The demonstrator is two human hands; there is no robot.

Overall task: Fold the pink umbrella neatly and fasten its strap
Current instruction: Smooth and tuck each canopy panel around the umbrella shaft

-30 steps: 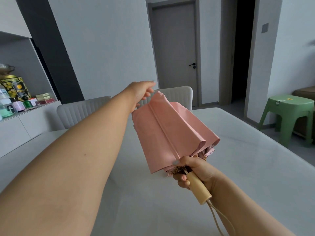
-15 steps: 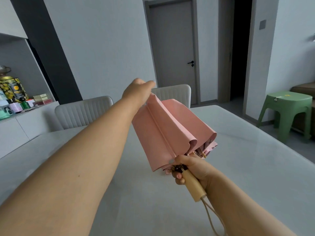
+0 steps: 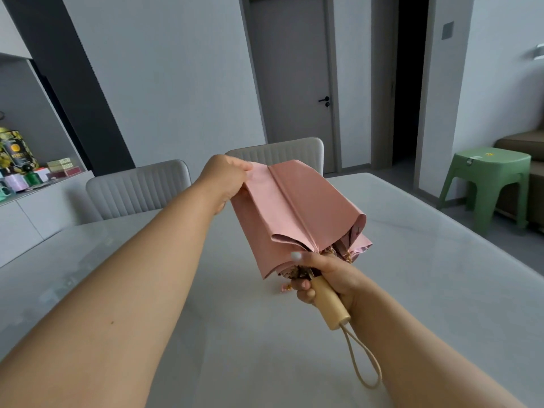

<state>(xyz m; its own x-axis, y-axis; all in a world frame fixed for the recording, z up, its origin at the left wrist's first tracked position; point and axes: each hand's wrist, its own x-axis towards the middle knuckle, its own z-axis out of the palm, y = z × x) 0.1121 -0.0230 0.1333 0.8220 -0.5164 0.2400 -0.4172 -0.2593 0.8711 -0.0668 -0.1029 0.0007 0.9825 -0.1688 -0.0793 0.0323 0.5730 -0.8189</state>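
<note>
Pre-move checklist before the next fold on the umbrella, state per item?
1. Right hand has a grip on the handle: ok.
2. Left hand pinches the far edge of a canopy panel: ok.
3. Umbrella held clear of the table: ok.
4. Panels all pleated flat: not ok, lower folds bulge loose.
5. Strap located: cannot tell, not visible.
6. Wrist loop hangs free: ok.

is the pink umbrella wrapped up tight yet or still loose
Still loose. The pink umbrella is collapsed, but its panels hang in open pleats; the left hand pinches one fold, the right hand grips the handle. No fastened strap shows.
</note>
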